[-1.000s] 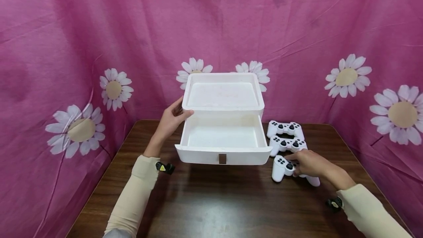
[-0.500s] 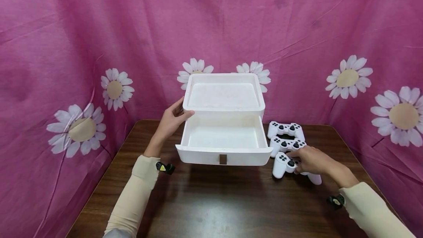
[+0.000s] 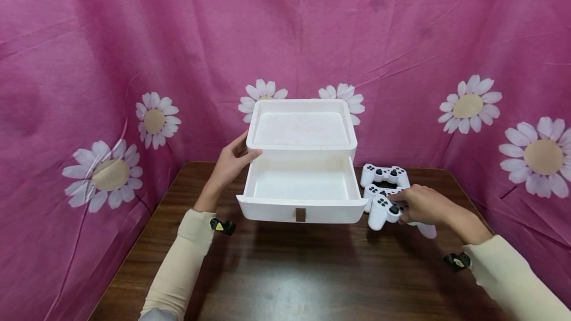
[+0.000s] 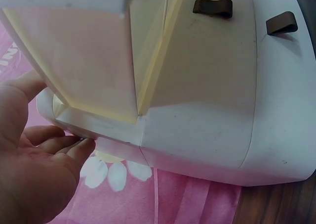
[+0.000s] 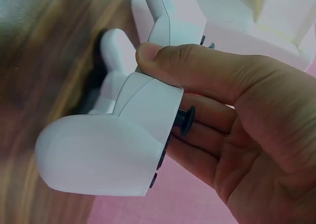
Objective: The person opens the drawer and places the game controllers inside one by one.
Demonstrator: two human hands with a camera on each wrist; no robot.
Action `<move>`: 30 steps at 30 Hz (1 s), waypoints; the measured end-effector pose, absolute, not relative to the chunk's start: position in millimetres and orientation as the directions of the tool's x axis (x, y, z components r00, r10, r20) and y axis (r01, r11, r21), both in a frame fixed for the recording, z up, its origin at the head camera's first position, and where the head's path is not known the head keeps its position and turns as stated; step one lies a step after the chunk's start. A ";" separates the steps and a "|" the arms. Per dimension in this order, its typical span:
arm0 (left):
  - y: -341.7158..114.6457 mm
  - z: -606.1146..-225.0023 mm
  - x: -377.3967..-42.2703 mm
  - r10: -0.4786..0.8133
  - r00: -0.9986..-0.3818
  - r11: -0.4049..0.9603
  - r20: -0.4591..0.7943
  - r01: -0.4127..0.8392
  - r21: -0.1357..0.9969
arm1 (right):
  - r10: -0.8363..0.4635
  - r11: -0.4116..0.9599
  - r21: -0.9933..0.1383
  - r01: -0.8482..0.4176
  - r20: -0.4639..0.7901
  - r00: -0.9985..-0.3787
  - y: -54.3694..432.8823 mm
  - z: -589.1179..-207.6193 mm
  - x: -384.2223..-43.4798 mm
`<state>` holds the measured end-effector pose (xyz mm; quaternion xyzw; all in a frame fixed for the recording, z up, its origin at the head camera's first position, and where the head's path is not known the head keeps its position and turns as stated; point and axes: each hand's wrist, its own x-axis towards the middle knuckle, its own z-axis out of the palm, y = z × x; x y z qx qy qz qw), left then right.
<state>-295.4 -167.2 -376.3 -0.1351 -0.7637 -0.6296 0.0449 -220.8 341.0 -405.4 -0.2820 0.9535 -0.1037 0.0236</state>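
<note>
A white two-drawer unit stands at the middle of the table, its upper drawer pulled out and bare inside. My left hand holds the unit's left front corner, thumb at the front edge and fingers along the side wall. To the right, my right hand grips a white game controller by its middle. In the right wrist view the thumb lies across the back of this controller, with fingers on the stick side. Behind it are two more white controllers, a far one and a partly covered nearer one.
The wooden table runs up to a pink curtain with daisies. Brown pull tabs mark the drawer fronts. The drawer's right front corner comes close to the controllers.
My right hand has raised the front controller and moved it slightly away from me, so it now overlaps the middle controller in the head view. The left hand has stayed on the drawer unit.
</note>
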 end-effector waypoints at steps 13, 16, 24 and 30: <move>-166.2 -376.5 -295.2 0.155 -0.959 0.180 0.237 0.263 0.948 | -0.562 0.812 -0.146 -0.565 0.062 -0.825 336.7 -364.0 -222.6; -165.9 -376.2 -294.7 0.154 -0.960 0.180 0.235 0.261 0.948 | -0.556 0.820 -0.127 -0.558 0.055 -0.829 334.8 -354.4 -223.7; -166.6 -375.9 -294.3 0.159 -0.958 0.173 0.238 0.265 0.949 | -0.557 0.824 -0.104 -0.557 0.029 -0.830 326.4 -323.3 -225.9; -167.8 -374.8 -294.3 0.162 -0.957 0.177 0.240 0.267 0.947 | -0.550 0.829 -0.091 -0.551 0.036 -0.834 319.9 -298.7 -228.6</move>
